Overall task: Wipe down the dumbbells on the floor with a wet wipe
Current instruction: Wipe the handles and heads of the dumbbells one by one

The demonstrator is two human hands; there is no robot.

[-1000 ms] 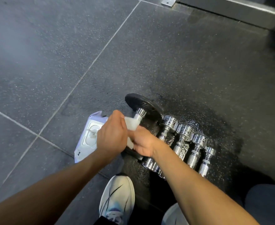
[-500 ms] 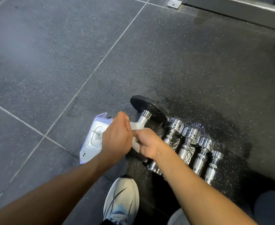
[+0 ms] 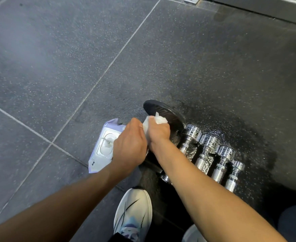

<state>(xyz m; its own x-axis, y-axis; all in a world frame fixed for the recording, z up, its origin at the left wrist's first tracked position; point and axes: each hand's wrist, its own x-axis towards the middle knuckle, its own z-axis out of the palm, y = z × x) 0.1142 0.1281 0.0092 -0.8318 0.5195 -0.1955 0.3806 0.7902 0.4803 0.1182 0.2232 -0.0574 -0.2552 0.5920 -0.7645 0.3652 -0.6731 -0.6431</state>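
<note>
A large dumbbell with black plates [image 3: 163,111] lies on the dark floor, leftmost in a row. To its right lie several small chrome dumbbells [image 3: 207,151]. My right hand [image 3: 158,132] is closed around a crumpled white wet wipe [image 3: 158,119] and presses it at the far end of the large dumbbell's handle, against the far plate. My left hand [image 3: 129,144] curls down over the near part of that handle, touching my right hand. Both hands hide the handle and most of the near plate.
A white and lilac pack of wet wipes [image 3: 102,149] lies flat just left of my left hand. My white shoe [image 3: 133,213] stands below the hands. The floor around the chrome dumbbells looks wet. A metal base edge [image 3: 259,7] runs along the top right.
My right hand has slid the wipe up the handle to the far black plate, covering the chrome collar. My left hand has stayed on the near part.
</note>
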